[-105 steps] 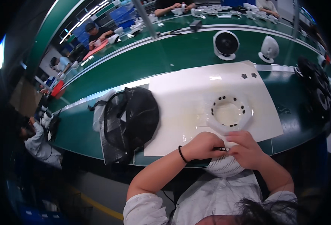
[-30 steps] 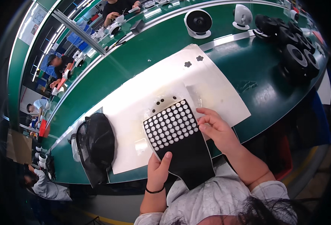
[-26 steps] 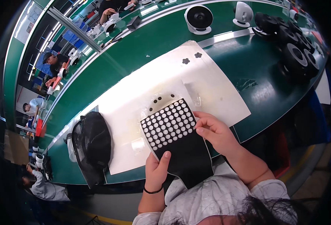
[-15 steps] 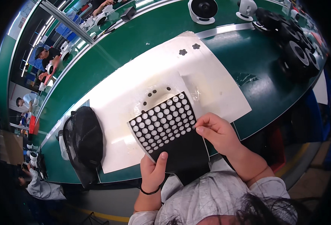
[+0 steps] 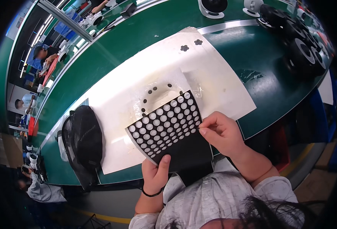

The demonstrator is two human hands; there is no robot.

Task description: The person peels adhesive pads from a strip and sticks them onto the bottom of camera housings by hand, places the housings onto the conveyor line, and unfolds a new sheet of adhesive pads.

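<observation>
My left hand (image 5: 157, 175) grips the lower left edge of a black sheet (image 5: 185, 147), thumb on top and fingers underneath. Rows of whitish round stickers (image 5: 159, 112) cover the sheet's upper part, while its lower part is plain black. At the sheet's right edge my right hand (image 5: 224, 133) is closed in a pinch, thumb against index finger. Whatever sits between those fingertips is too small to make out. Beyond the sheet, several small black dots (image 5: 155, 88) lie in an arc on a clear-wrapped piece (image 5: 164, 93), partly covered by the sheet.
White paper (image 5: 119, 99) covers part of the green table (image 5: 260, 107). Two black flower-shaped pieces (image 5: 184, 48) lie on its far part. A black mesh bag (image 5: 84, 141) rests at left. Round black units (image 5: 304, 51) crowd the right side. Other people work at the far left.
The view has shifted slightly, and the sheet's far edge sits a little higher in it. Both hands keep nearly the same hold, the right one still pinching at the sheet's right edge.
</observation>
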